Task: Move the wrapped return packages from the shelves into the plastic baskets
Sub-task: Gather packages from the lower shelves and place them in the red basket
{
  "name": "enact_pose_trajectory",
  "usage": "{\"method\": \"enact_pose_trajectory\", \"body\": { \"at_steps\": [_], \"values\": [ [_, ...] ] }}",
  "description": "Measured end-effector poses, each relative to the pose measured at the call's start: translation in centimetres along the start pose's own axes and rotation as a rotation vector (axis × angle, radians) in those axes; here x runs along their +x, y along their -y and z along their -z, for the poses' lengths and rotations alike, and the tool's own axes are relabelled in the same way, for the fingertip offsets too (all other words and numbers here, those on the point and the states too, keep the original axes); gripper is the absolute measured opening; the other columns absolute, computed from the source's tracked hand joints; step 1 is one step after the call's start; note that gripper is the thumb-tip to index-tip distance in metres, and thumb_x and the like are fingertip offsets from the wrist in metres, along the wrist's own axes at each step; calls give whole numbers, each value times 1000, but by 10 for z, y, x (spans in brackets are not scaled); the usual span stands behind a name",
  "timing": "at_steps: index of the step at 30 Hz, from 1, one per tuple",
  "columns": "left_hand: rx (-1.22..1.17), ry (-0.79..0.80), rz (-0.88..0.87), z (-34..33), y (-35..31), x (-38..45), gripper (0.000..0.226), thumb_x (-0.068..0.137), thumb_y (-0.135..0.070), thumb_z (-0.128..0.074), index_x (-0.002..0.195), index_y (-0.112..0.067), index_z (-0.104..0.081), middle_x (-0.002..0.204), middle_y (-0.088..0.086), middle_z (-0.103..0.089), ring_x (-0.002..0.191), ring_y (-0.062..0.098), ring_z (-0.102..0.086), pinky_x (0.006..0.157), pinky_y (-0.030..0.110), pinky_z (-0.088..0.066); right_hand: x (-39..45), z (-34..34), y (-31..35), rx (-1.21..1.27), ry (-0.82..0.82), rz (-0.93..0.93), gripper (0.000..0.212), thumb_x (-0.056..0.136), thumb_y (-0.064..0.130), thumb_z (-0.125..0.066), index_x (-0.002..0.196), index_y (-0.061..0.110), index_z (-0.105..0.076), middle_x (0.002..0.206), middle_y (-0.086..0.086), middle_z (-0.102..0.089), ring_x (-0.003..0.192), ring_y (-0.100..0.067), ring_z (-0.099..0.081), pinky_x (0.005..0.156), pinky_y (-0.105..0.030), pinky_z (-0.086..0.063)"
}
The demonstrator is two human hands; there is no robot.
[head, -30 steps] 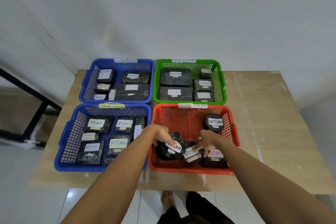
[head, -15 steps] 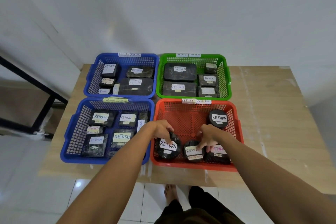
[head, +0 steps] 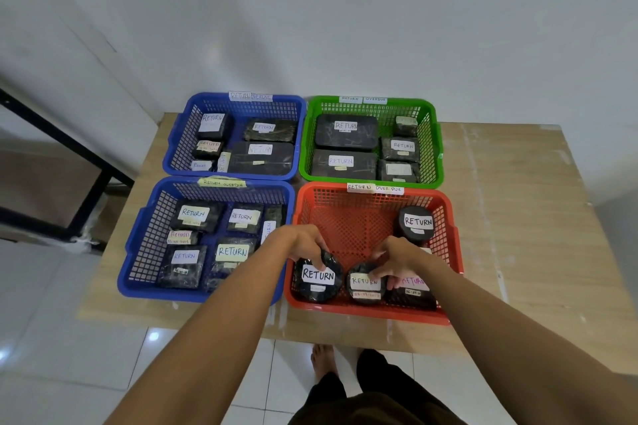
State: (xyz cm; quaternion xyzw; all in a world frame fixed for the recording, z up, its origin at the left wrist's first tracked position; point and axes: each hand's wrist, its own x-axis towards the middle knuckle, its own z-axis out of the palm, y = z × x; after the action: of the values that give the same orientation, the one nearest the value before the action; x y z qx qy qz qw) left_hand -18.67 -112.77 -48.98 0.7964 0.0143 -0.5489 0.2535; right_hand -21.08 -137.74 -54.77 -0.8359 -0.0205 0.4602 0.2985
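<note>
The red basket (head: 366, 217) stands at the near right of the table. Along its near wall lie three black wrapped packages with RETURN labels. My left hand (head: 303, 243) rests its fingers on the top of the left round package (head: 317, 281). My right hand (head: 402, 257) touches the middle round package (head: 364, 285) with its fingertips and partly covers the right package (head: 412, 291). A fourth round package (head: 416, 224) stands at the basket's far right.
Two blue baskets (head: 138, 252) (head: 179, 141) and a green basket (head: 436, 145) hold several labelled packages on the wooden table (head: 518, 217). A black metal frame (head: 86, 183) stands at the left. My bare feet (head: 322, 360) are on the white tiles below the table edge.
Both hands set the left and middle packages flat against the red basket's near wall. The left package turned label-up. The camera tilted a little downward.
</note>
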Motion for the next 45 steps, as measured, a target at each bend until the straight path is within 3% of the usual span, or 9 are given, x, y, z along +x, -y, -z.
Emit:
{"method": "enact_pose_trajectory", "body": {
  "at_steps": [8,12,16,19,23,27,32,38,45],
  "values": [
    [-157,-117,-62,15,-4,-9,51,82,-27,-80,130,-16,-67,141,-1,-60,137,22,-49,122,48,-26,-13,57,14,71,67,96,47,94,20,-72,137,6,-61,139,-11,-62,80,-25,-78,62,-26,-60],
    [-340,-443,-194,26,-13,-22,58,88,-38,-76,138,-15,-59,143,2,-57,134,20,-52,115,38,-35,-30,92,20,61,-190,158,51,96,49,-64,132,12,-67,122,-3,-72,102,-22,-72,91,-42,-58],
    [-203,-638,-286,24,-22,-41,61,90,-38,-74,142,-13,-54,136,5,-61,125,22,-58,101,32,-44,-54,102,18,-95,-443,174,72,91,67,-58,146,21,-54,146,-2,-58,132,-22,-56,112,-48,-44],
    [-83,-691,-316,20,-21,-55,73,91,-43,-72,150,-12,-44,149,8,-51,136,27,-50,113,39,-40,-72,93,20,-217,-539,175,81,92,73,-49,152,21,-44,157,-5,-46,143,-25,-43,118,-52,-36],
    [5,-683,-351,7,-10,-81,81,92,-52,-66,157,-15,-33,162,6,-34,148,27,-35,121,45,-30,-104,66,35,-316,-622,139,85,94,73,-46,158,18,-34,163,-7,-36,150,-26,-34,121,-49,-29],
    [81,-719,-428,-11,16,-103,86,78,-74,-60,148,-26,-46,150,1,-50,141,23,-44,116,49,-37,-136,23,55,-368,-723,134,88,93,73,-47,159,16,-30,164,-9,-33,150,-28,-32,122,-49,-30],
    [229,-794,-511,-43,53,-144,63,93,-53,-64,146,-23,-49,150,6,-51,146,28,-35,115,46,-34,-174,-42,81,-399,-811,114,94,89,79,-41,157,15,-33,162,-10,-36,149,-28,-33,122,-48,-28],
    [217,-788,-472,-88,116,-187,86,94,-58,-60,158,-11,-28,166,7,-28,155,26,-20,123,49,-24,-214,-121,122,-439,-802,140,92,95,74,-42,161,12,-25,166,-10,-28,153,-28,-27,125,-48,-24],
    [128,-870,-415,-153,216,-251,82,92,-56,-64,154,-11,-37,161,9,-37,147,26,-35,116,41,-35,-237,-229,176,-472,-743,284,83,96,65,-53,157,13,-34,164,-9,-34,149,-28,-34,120,-40,-29]
  ]
}}
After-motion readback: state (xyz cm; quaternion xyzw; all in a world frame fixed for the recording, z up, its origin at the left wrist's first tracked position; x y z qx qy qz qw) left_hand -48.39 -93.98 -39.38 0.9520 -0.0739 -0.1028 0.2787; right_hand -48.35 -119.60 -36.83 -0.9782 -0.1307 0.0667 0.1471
